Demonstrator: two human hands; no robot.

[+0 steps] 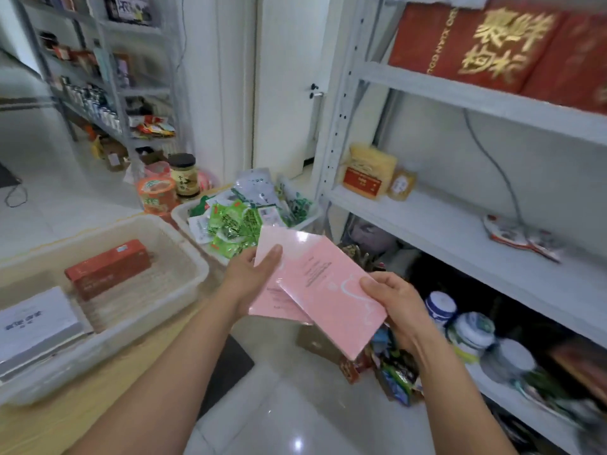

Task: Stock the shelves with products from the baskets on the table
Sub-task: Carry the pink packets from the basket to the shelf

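Two flat pink boxes overlap in front of me. My left hand [253, 277] grips the lower pink box [274, 247] with its thumb on top. My right hand [395, 307] holds the upper pink box [331, 290] by its near right edge. Both boxes hang over the floor, between the table and the white shelf unit [460, 224] on the right. The near basket [184, 244] on the table holds a red box [108, 267] and a white box [33, 320]. A second basket [179, 213] behind it is heaped with green snack packets [236, 224].
A jar [184, 175] and an orange tub [156, 195] stand behind the baskets. Yellow packs [371, 172] and a cable sit on the middle shelf. Red gift boxes [486, 44] fill the upper shelf. White jars [460, 323] and packets crowd the lower shelf. Another stocked rack [98, 93] stands at far left.
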